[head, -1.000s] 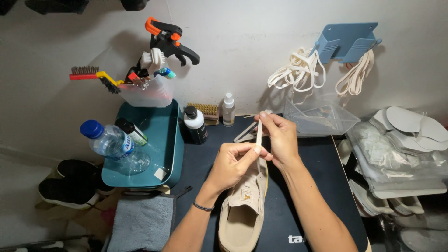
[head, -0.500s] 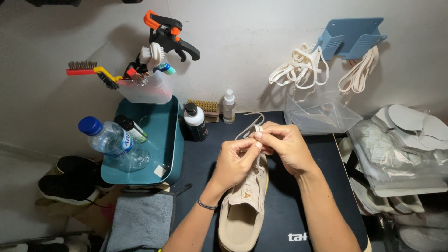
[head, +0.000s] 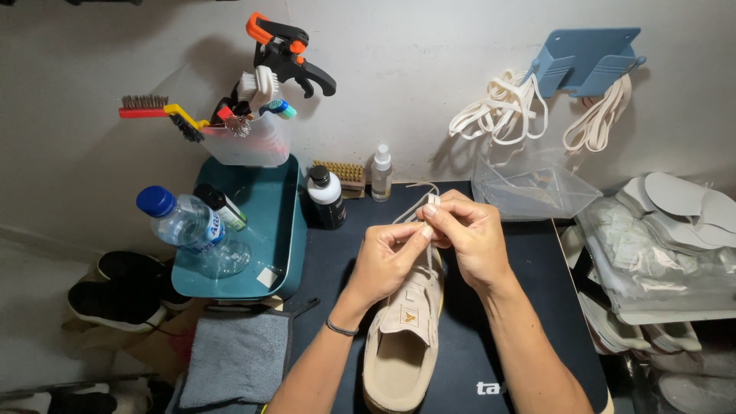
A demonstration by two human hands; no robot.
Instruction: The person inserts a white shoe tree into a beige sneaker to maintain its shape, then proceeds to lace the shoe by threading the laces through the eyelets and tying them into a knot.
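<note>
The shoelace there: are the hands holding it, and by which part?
Yes. Both the left hand and the right hand pinch the shoelace near its free end, above the beige shoe.

shoe (head: pixel 404 337) on mat (head: pixel 537 307), tray (head: pixel 268 222) left

Beige sneaker (head: pixel 405 337) lying flat on the dark tabletop (head: pixel 537 307), sole down, toe pointing away toward the wall, opening wide and tongue pulled up. Pale flat shoelace (head: pixel 426 205) rising from the front eyelets, one end standing upright, a thin loop curving behind.
</note>
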